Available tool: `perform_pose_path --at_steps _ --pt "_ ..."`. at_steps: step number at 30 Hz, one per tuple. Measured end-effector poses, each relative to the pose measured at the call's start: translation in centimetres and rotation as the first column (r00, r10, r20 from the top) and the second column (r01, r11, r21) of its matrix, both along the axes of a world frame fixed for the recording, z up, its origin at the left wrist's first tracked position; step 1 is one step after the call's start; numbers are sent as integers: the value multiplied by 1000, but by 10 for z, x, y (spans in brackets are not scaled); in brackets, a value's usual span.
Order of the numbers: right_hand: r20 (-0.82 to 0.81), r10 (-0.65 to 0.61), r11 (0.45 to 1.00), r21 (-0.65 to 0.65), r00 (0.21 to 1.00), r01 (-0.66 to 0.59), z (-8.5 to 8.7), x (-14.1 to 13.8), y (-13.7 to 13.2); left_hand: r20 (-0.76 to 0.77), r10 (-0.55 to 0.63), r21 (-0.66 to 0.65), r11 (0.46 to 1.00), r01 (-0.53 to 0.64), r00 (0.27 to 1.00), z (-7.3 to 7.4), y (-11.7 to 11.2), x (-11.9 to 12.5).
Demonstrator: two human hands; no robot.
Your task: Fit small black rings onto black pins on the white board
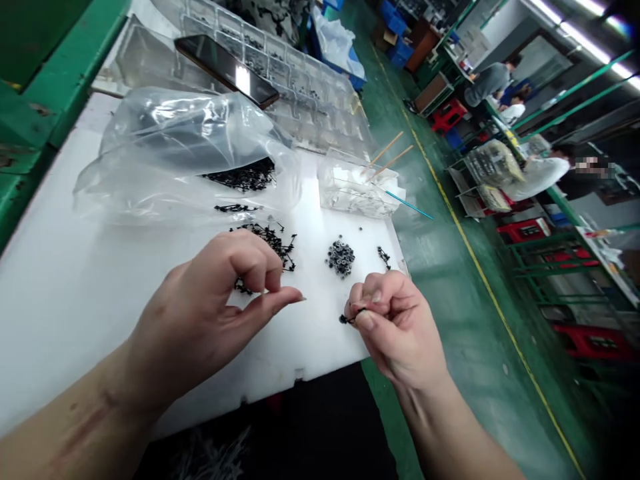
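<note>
Head view: right hand pinches a small black part; a slack pinch could drop it near the rings beyond; whether left hand grips anything, I cannot tell.

No text, label, brand, number or sign can be read. On the dark phone, laid on the compartment tray along the far edge of the worktop, only a white reflection is seen; on the clear bag nearer the far left corner and the box by the right edge, no lettering can be made out.
</note>
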State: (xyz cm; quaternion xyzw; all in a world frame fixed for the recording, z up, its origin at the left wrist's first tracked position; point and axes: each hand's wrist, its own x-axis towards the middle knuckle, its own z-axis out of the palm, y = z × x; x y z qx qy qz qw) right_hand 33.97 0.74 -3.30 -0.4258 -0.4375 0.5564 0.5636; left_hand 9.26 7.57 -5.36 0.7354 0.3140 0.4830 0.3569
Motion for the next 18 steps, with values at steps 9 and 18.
perform_pose_path --at_steps 9,18 --pt "7 0 982 188 1000 -1 2 -18 -11 -86 -377 -108 924 368 922 9 -15 20" --pt "142 -6 965 262 990 -32 -6 -21 -8 -45 -296 -42 955 294 954 14 -14 20"
